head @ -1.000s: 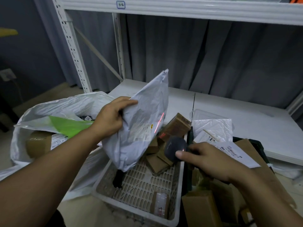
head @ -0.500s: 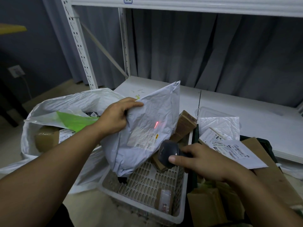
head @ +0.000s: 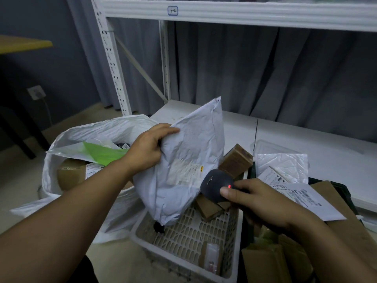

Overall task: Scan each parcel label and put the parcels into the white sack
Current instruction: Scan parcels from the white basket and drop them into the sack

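Plainly, the scanning step is in hand. The left hand (head: 146,150) grips the top edge of a crumpled pale-grey plastic mailer parcel (head: 183,148) and holds it upright over the white slatted plastic crate (head: 189,235), with the parcel's lower corner dipping into the crate. The right hand (head: 259,203) is wrapped round a dark grey handheld scanner (head: 214,186), thumb on top beside a small lit red lamp. The scanner's nose sits just beside the parcel's printed label (head: 189,172), above the crate's far right corner. Whether the read has registered I cannot tell.

If it has, the next move, as I judge it, is a swing to the left of the crate, where the white plastic sack (head: 67,139) stands open-mouthed with a brown box and a green bag inside. Its rim is slack and folded, so the parcel needs lifting over it and dropping well in. The way left of the crate looks open. To the right of it, papers and cardboard crowd close, and small brown cartons (head: 236,160) lie in its far corner.
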